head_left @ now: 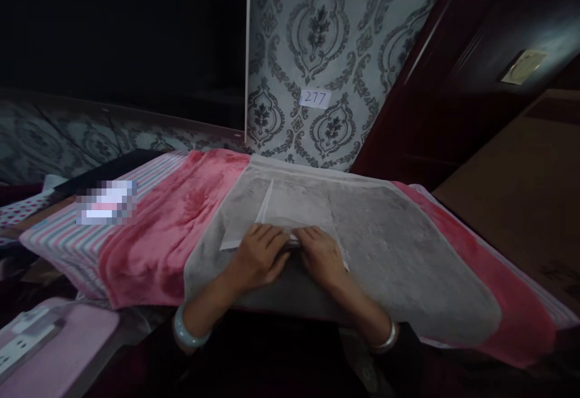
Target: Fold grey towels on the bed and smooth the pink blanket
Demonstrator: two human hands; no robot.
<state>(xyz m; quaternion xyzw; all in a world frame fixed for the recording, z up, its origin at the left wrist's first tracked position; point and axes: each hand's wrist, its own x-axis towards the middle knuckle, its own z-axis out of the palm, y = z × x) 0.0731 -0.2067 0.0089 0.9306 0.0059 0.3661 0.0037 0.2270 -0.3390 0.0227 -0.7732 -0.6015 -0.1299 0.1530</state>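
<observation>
Evidently the thin, pale grey-white sheet, paper or fabric, I cannot tell which (299,202), is being worked at its near edge. It lies on a grey plush cloth (389,247), with a narrow crease raised toward its ten o'clock side. The left hand (260,258) sits at the sheet's seven o'clock and the right hand (321,257) at five, fingertips close together over that edge. The grip of each is bent and touching; whether the thumbs pinch from beneath, I cannot tell. Working this edge well probably calls for even pressure from both hands, keeping it straight, and easing along it outward so the raised crease does not become a stray wrinkle. Farther out, a pink plush blanket (176,223) shows at nine o'clock, and a white paper card marked 277 (315,98) is on the patterned wall (317,29) at twelve.
</observation>
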